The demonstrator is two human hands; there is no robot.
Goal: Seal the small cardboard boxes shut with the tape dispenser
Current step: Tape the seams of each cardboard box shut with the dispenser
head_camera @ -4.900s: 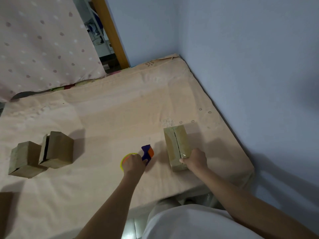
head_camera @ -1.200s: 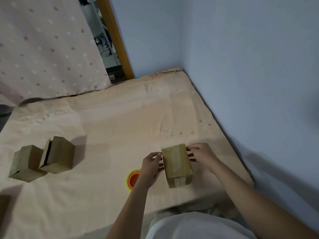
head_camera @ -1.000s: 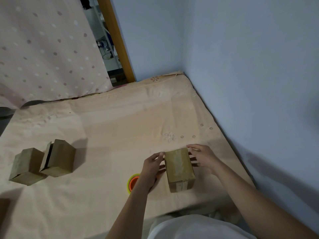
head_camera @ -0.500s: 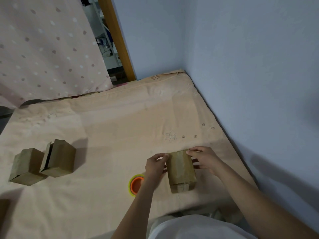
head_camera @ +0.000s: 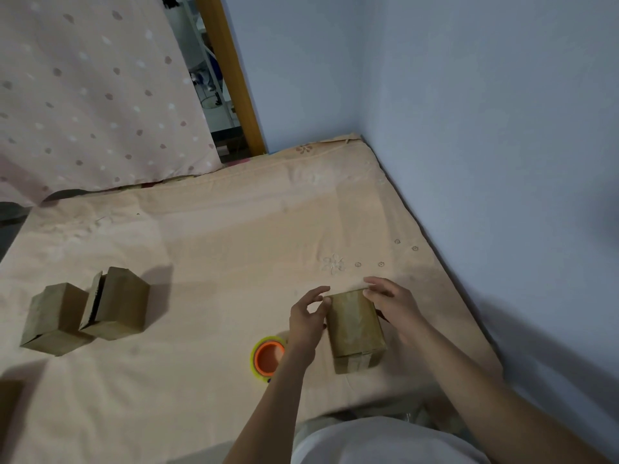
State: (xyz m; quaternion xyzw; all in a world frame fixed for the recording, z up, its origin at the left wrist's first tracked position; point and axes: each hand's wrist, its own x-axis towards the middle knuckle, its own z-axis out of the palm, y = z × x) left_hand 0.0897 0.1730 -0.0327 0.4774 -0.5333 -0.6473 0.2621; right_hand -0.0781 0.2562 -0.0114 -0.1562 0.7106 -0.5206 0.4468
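Note:
A small taped cardboard box lies on the bed near its front right corner, with a strip of tape running over its top and down the near end. My left hand touches the box's left side with relaxed fingers, thumb at the far corner. My right hand rests along the right side, fingertips on the far top edge. The tape dispenser, orange with a yellow-green rim, lies on the sheet just left of my left wrist, held by neither hand.
Two more cardboard boxes stand at the left: one closed-looking, the other with a flap ajar. The beige sheet covers the bed. A blue wall borders the right side; a dotted curtain hangs behind.
Earlier my left hand held the dispenser beside the box; it now lies on the sheet. Both hands have slid along the box's sides toward its far end.

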